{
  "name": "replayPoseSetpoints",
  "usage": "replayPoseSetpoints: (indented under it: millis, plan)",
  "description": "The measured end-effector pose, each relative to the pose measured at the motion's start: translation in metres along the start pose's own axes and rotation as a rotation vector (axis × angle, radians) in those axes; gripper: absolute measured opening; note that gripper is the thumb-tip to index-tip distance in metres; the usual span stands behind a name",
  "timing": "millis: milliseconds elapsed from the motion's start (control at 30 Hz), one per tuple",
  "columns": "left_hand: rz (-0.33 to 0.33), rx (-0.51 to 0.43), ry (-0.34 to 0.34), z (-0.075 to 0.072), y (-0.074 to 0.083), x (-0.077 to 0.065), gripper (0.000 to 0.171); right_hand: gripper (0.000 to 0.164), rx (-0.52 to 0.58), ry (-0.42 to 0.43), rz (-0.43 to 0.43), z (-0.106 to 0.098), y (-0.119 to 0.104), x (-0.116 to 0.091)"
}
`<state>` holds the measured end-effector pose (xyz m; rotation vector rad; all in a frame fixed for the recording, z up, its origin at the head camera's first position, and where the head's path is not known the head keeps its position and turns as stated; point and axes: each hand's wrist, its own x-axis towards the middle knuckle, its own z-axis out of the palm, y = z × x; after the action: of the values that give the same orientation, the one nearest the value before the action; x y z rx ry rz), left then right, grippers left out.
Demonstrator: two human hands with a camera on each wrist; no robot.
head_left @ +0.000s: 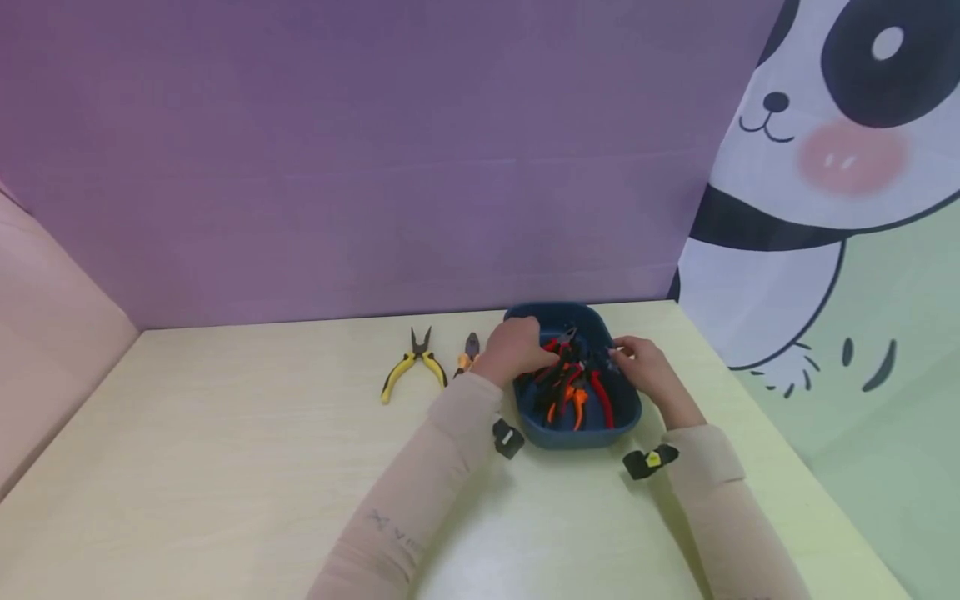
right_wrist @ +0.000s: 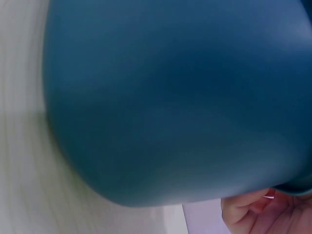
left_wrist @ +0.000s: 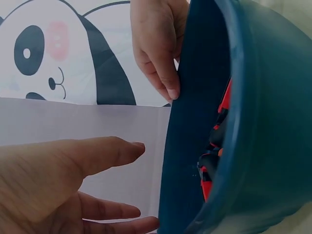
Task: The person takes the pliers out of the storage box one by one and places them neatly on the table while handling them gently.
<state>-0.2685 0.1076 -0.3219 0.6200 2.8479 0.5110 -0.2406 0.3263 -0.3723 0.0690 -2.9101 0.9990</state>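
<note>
Left hand (head_left: 513, 348) is held spread by the left rim of the blue basin (head_left: 577, 440), whose right rim is pinched by the right hand (head_left: 647, 367); red-handled pliers (head_left: 602, 400) are piled inside, yellow-handled needle-nose pliers (head_left: 398, 372) laid to its left!

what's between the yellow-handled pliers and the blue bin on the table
Orange-handled pliers lie there, with part of the left hand above that stretch; the head view shows both.
</note>
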Motion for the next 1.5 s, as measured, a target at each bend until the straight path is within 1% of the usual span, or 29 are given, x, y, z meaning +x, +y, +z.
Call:
replayPoseSetpoints:
  millis: [233,433,567,733,833,1000,1067,1167,1267,1300,1400,1500]
  plan:
    - [0.034,-0.044,0.032,0.007,-0.001,0.006,0.041,0.036,-0.001,0.003,-0.007,0.001,-0.001,0.001]
    - [0.027,-0.061,0.001,0.009,-0.001,0.013,0.041,0.035,-0.004,0.007,-0.007,0.001,-0.002,0.001]
    - [0.033,-0.059,-0.024,0.007,0.002,0.017,0.041,0.035,-0.002,0.006,0.002,0.001,-0.003,0.001]
    - [0.053,-0.053,-0.025,0.003,0.005,0.025,0.032,0.035,-0.003,0.010,0.003,0.001,-0.004,0.001]
    - [0.045,-0.045,-0.035,0.002,0.007,0.028,0.028,0.035,-0.003,0.009,0.000,0.000,-0.004,0.001]
    - [0.029,-0.053,-0.080,0.001,0.014,0.033,0.038,0.036,-0.011,0.015,0.004,-0.001,-0.003,0.001]
    - [0.013,-0.062,-0.089,0.002,0.014,0.036,0.039,0.036,-0.010,0.014,0.008,-0.001,-0.002,0.001]
    - [-0.024,-0.063,-0.109,0.004,0.012,0.042,0.040,0.036,-0.001,0.006,0.013,-0.001,-0.002,0.001]
    - [-0.040,-0.065,-0.133,0.007,0.008,0.051,0.042,0.036,-0.003,0.008,0.015,-0.001,-0.002,0.001]
    - [-0.036,-0.063,-0.133,0.012,0.004,0.059,0.045,0.036,-0.003,0.010,0.015,0.000,-0.001,0.001]
    - [-0.029,-0.050,-0.149,0.016,0.001,0.062,0.045,0.036,-0.003,0.009,0.017,0.000,-0.001,0.001]
    - [-0.029,-0.038,-0.152,0.018,0.000,0.059,0.037,0.037,0.001,0.003,0.022,0.002,-0.002,0.001]
